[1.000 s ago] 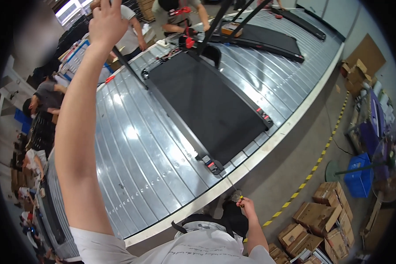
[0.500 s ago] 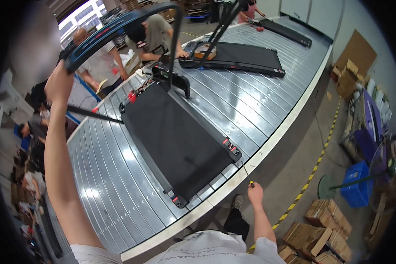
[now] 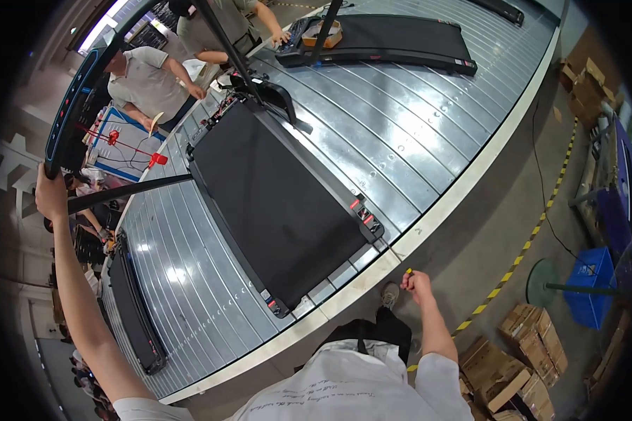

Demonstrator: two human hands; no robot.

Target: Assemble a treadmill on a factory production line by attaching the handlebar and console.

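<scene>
A black treadmill (image 3: 281,203) lies on a metal slat conveyor (image 3: 414,133). Its handlebar console (image 3: 74,105), dark with a blue edge, is raised at the upper left on black uprights (image 3: 130,191). My left hand (image 3: 49,196) is raised and grips the lower end of that console. My right hand (image 3: 418,283) hangs low by the conveyor's front edge, closed on a small yellow-tipped tool (image 3: 409,271). My shoe (image 3: 390,295) shows beside it.
Two people (image 3: 154,81) work at the conveyor's far side, one reaching to another treadmill (image 3: 400,42). A third treadmill (image 3: 137,309) lies at the left. Cardboard boxes (image 3: 519,351), a blue crate (image 3: 588,291) and yellow-black floor tape (image 3: 534,235) are on the right.
The view has swung left and the treadmill sits further left. My left hand has come down with the console. My right hand has stayed low by the conveyor edge.
</scene>
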